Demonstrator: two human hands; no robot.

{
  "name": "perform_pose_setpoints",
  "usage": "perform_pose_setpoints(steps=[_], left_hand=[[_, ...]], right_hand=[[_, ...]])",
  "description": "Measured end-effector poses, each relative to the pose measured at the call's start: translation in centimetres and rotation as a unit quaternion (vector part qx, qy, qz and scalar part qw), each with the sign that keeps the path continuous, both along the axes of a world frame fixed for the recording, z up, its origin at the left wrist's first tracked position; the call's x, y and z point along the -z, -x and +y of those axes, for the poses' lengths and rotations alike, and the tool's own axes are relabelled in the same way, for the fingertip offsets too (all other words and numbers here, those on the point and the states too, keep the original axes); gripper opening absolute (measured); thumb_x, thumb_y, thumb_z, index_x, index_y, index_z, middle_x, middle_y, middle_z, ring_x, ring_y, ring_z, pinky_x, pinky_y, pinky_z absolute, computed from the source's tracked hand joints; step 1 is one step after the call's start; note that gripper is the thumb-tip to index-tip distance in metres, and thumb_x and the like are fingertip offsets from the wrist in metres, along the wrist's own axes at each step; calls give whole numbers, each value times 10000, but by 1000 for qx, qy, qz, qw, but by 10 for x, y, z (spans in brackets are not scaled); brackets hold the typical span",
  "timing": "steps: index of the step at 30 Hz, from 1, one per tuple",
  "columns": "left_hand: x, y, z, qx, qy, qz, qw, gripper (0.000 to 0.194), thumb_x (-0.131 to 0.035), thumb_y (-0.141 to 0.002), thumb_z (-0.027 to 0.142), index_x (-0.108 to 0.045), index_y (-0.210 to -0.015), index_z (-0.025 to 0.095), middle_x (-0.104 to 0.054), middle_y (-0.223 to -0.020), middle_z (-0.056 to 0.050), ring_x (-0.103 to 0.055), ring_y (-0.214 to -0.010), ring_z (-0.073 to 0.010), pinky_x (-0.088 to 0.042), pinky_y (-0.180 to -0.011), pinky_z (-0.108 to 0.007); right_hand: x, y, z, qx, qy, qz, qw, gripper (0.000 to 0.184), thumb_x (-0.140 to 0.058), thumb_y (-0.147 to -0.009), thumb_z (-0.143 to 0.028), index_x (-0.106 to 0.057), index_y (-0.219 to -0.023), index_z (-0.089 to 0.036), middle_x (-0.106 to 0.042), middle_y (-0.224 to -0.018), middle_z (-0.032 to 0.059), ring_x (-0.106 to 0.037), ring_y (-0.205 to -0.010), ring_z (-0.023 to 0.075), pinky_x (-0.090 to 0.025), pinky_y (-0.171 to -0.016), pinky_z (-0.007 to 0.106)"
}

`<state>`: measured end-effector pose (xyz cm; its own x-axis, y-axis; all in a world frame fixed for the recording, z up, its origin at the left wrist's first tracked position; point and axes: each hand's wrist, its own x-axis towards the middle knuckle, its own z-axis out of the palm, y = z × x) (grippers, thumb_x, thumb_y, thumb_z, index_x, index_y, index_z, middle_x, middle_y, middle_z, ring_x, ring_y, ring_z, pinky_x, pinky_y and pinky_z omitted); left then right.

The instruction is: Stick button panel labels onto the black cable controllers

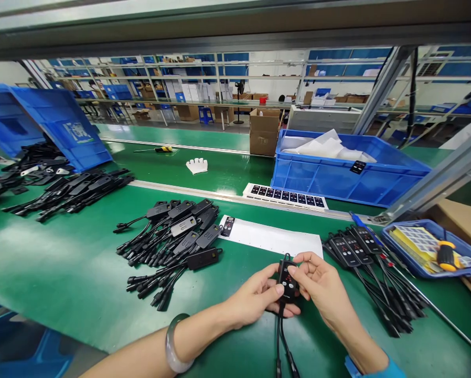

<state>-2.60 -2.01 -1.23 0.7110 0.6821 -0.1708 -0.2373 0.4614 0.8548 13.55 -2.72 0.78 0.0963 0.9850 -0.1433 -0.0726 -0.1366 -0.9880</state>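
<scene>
Holding black oblong plastic controller (287, 282) in left hand (256, 296), pinching far end with right hand (320, 281); best press evenly, centre outward.

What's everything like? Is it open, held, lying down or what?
Device: held, labelled.
Left hand: gripping it.
Right hand: thumb on its front.
Right pile: labels on.
Middle pile: heaped.
White sheet: flat, one label at one end.
Label strip: row of labels on.
Right bin: open, white material inside.
Left bin: looks tipped.
Glove: flat, unworn.
Screwdriver: lying down.
</scene>
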Motion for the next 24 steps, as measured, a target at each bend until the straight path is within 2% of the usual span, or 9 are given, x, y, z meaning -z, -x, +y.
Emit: perform_pose_setpoints(steps=[10, 24], left_hand=[[-3, 0, -1, -6, -2, 20, 1000, 522, -623, -820, 408, -454, -1267, 196, -672, -996, -126, -693, -831, -231, -522, -809, -398], [-1, -1, -1, -7, 0, 12, 1000, 491, -618, -824, 388, -475, -1251, 193, -660, -1040, -135, -695, -825, -241, -524, -805, -411]], right_hand=[[-5, -3, 1, -18, 37, 41, 998, 479, -810, -556, -456, -534, -839, -185, -430, -435, -117, -322, -345, 39, -220, -347, 167], [1, -6, 1, -37, 54, 72, 995, 425, -797, -613, -383, -534, -871, -173, -422, -441, -131, -341, -351, 27, -231, -360, 154]])
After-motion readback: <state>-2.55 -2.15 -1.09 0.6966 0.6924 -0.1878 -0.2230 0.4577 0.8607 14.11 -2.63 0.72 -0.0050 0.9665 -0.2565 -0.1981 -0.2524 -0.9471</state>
